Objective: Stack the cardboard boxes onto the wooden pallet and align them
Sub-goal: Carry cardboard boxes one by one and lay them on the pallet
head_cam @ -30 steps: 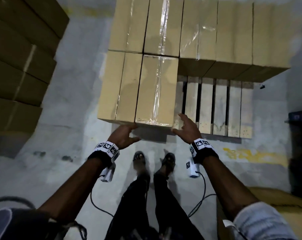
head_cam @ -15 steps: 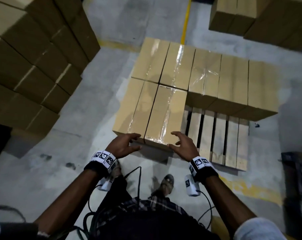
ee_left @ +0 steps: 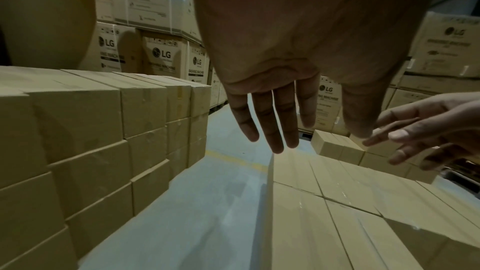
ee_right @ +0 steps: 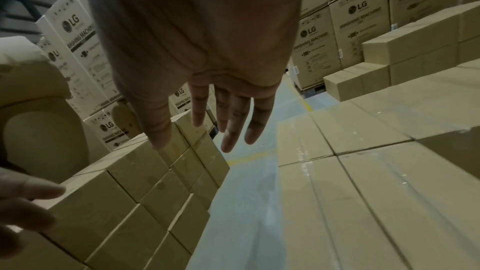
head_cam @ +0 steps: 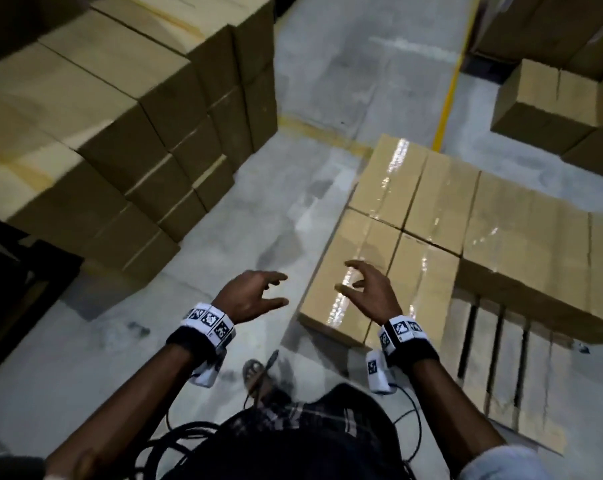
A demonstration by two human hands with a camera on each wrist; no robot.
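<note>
Over the gap between the supply stack and the pallet, your left hand (head_cam: 249, 296) and right hand (head_cam: 369, 292) both hang in the air with fingers spread and loosely bent, holding nothing; the left sits above bare floor (head_cam: 223, 258), the right above the near corner box (head_cam: 365, 271) without touching it. On the wooden pallet (head_cam: 511, 372) a back row of cardboard boxes (head_cam: 521, 233) is laid and the near row holds two boxes at its left end, so the slats to their right lie bare. My judgement is that your step now is to fetch the next box from the stack on your left (head_cam: 113, 109). Take one from the top tier and the near edge, where nothing rests on it. Set one palm on each short end, low enough to carry the weight, and lift it clear before you turn so it does not drag its neighbour. Carry it level, set it on the bare slats just beside the box with the glossy tape (head_cam: 421, 282), then slide it until the sides touch and the front edges run in one line. Half a second ago both hands were curled over the front edge of that near box, pressing it into place; since then they have lifted off it and opened, and your head has swung left, bringing the supply stack far more into view.
</note>
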